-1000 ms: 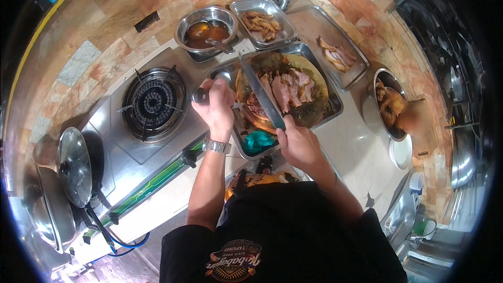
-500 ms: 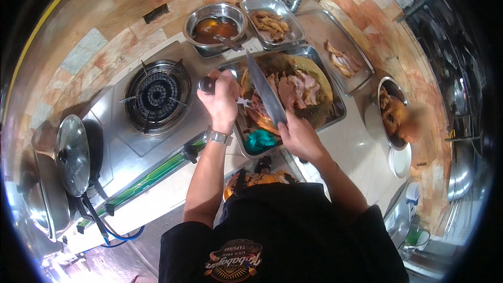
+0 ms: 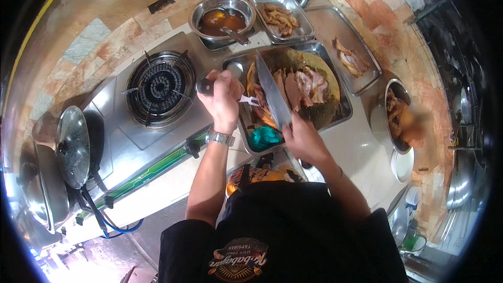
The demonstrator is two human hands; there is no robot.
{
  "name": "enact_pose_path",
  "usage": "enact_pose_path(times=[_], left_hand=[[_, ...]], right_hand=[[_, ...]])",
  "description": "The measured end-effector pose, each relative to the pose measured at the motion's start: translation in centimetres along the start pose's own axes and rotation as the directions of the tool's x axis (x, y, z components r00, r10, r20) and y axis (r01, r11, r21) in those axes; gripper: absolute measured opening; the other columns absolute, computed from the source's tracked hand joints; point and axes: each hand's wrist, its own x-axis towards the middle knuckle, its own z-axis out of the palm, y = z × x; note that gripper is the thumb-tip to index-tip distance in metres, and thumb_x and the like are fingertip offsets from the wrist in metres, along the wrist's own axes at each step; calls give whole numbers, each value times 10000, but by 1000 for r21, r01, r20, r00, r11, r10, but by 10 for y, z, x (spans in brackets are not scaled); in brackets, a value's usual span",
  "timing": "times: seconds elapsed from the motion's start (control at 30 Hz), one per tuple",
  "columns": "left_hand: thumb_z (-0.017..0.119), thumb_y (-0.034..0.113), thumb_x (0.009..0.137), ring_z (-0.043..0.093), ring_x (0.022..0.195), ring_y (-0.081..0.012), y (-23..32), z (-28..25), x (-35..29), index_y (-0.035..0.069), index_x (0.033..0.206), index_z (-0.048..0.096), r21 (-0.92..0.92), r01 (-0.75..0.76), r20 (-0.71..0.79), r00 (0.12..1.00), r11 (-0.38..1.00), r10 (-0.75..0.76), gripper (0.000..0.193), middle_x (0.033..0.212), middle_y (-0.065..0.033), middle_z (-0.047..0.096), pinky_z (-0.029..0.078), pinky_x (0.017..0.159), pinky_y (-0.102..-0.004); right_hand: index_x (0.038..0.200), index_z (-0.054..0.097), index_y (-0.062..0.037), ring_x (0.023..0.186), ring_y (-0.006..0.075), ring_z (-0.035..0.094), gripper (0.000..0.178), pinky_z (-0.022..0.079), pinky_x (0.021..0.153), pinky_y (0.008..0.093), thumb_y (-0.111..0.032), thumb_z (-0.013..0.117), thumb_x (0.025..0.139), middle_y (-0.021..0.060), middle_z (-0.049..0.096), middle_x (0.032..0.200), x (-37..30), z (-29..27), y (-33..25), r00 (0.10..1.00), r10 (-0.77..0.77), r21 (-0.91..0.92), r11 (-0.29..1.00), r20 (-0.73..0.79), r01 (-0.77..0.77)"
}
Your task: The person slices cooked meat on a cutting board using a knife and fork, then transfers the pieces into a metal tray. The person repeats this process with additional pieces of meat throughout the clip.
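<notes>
My left hand is closed round the dark handle of a carving fork, its prongs against the roasted meat. In my right hand is a broad-bladed knife, its blade slanting away to the far left over the meat. Right of the blade lie sliced pieces of meat on a round chopping board. The board sits in a metal tray. A crumpled teal-green item lies in the tray's near left corner. The blade hides part of the uncut meat.
A gas burner is on the left. Behind the board stand a metal bowl of brown liquid with a ladle, and a tray of browned meat. On the right are another meat tray, a deep pot of meat and white plates.
The whole view has shifted slightly, so the counter things sit a little farther right. Both hands keep their holds on the fork and the knife, with the blade still at the meat.
</notes>
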Motion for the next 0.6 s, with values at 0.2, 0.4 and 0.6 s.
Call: enact_pose_path(times=[0.2, 0.4, 0.6], left_hand=[[575, 70, 882, 286, 421, -110, -1, 0, 1, 132, 723, 396, -18, 13, 55, 998, 1000, -12, 248, 536, 16, 331, 237, 416, -306], [607, 77, 879, 317, 445, -97, 2, 3, -5, 124, 721, 404, -24, 8, 56, 998, 1000, -6, 261, 556, 17, 356, 246, 427, -289], [648, 86, 872, 379, 480, -79, 2, 5, -14, 54, 716, 476, -29, -25, 95, 995, 999, 27, 235, 596, 2, 449, 272, 434, -262]], right_hand=[[1107, 485, 34, 816, 499, 648, 258, 494, 774, 586, -173, 481, 954, 320, 655, 821, -4, -7, -14, 995, 60, -182, 982, 79, -45], [1076, 485, 55, 766, 481, 660, 231, 527, 723, 555, -125, 493, 932, 303, 660, 786, -17, -7, -28, 998, -7, -278, 960, 57, 23], [1064, 501, 56, 785, 476, 663, 239, 527, 749, 555, -150, 503, 944, 298, 665, 804, -23, -31, -26, 995, 29, -357, 934, 100, 8]])
